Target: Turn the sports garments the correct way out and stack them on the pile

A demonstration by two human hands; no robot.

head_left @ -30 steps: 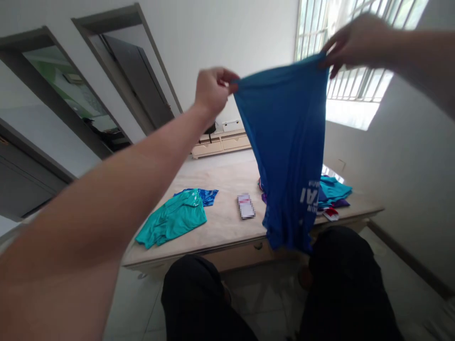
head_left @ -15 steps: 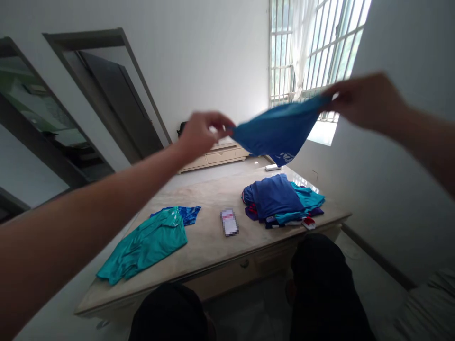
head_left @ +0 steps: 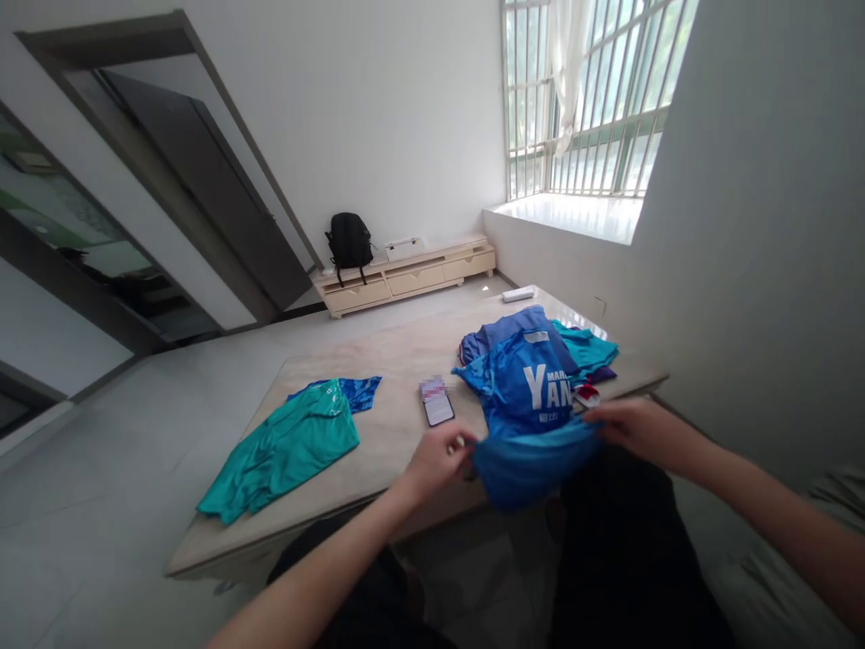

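A blue jersey (head_left: 504, 392) with white lettering lies partly over a pile of folded clothes (head_left: 487, 339) on the right of the table. Its near end hangs past the table's front edge, over my legs. My left hand (head_left: 441, 455) pinches one corner of that end, and my right hand (head_left: 625, 425) pinches the opposite corner. Between my hands the cloth sags and is slightly blurred. To the left of the jersey a phone (head_left: 438, 407) rests on the tabletop.
On the table's (head_left: 398, 442) left lie a green shirt (head_left: 290, 451) and a blue garment (head_left: 361, 393). A white box-like object (head_left: 518, 295) is at the far corner. Beyond stands a low cabinet (head_left: 419, 279) with a black backpack (head_left: 350, 242). My knees are under the front edge.
Both hands have come down from high in front of me to the table's front edge. The jersey, held up before, now spreads over the pile with its lettering facing up.
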